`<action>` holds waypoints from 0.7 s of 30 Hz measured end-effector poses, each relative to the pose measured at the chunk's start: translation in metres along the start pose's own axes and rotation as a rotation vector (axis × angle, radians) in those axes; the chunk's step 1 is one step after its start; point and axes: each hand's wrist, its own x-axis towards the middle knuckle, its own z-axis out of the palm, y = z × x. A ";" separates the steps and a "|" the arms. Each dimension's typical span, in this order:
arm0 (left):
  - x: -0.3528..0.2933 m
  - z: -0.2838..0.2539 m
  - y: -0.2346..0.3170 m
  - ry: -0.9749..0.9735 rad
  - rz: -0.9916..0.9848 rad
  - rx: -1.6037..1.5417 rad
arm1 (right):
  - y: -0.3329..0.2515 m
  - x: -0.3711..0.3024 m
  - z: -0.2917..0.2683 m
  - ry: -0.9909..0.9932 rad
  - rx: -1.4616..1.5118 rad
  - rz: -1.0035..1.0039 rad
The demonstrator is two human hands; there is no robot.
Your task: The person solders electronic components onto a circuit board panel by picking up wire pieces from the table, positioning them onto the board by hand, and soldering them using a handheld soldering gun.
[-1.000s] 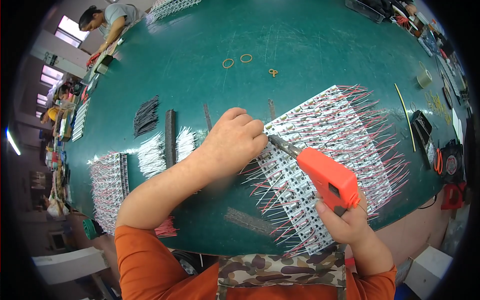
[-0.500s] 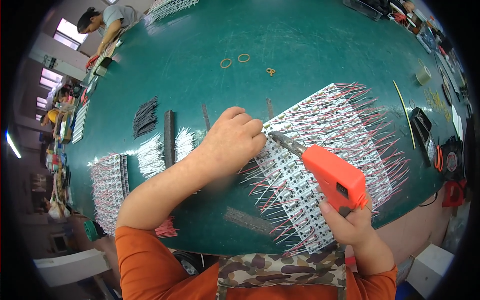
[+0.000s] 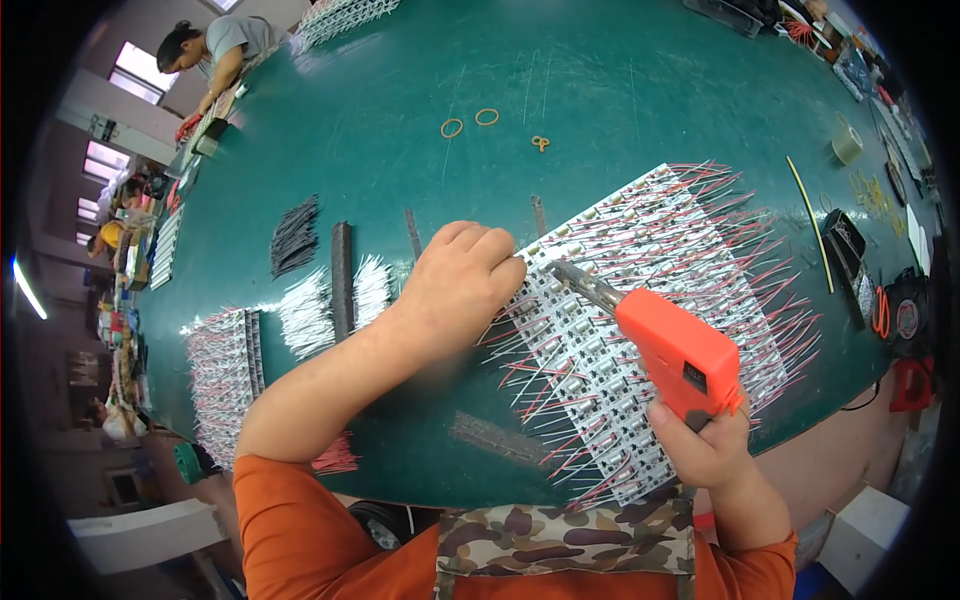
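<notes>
My right hand [image 3: 705,445] grips the handle of an orange-red soldering gun [image 3: 675,345]. The gun's dark metal tip reaches left onto the upper left part of a white panel of small circuit boards [image 3: 620,400]. Rows of components cover this panel, and thin red and white wires stick out along its two sides. Close to the gun's tip, at the panel's left corner, my left hand [image 3: 462,280] is closed with its fingers curled. Whatever those fingertips pinch is hidden behind the hand.
Left of my forearm lie white wires [image 3: 305,312], a dark bar [image 3: 341,280], black wires [image 3: 294,237] and a stack of wired boards [image 3: 222,375]. Rubber bands [image 3: 487,117] lie farther back. Orange-handled scissors [image 3: 880,312] and a spool [image 3: 847,146] are at right. Another person [image 3: 225,50] works far left.
The gun has shifted slightly right, and its tip has moved a little along the panel. My left hand has drawn back slightly to the left, still closed.
</notes>
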 end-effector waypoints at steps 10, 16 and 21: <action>0.005 -0.006 0.002 -0.048 0.076 0.021 | -0.004 0.000 -0.002 -0.071 -0.004 0.056; 0.008 -0.006 0.001 -0.096 0.090 0.010 | -0.005 0.005 -0.004 -0.133 -0.035 0.041; 0.009 -0.007 0.001 -0.104 0.093 0.007 | -0.001 0.002 0.001 -0.095 -0.089 -0.049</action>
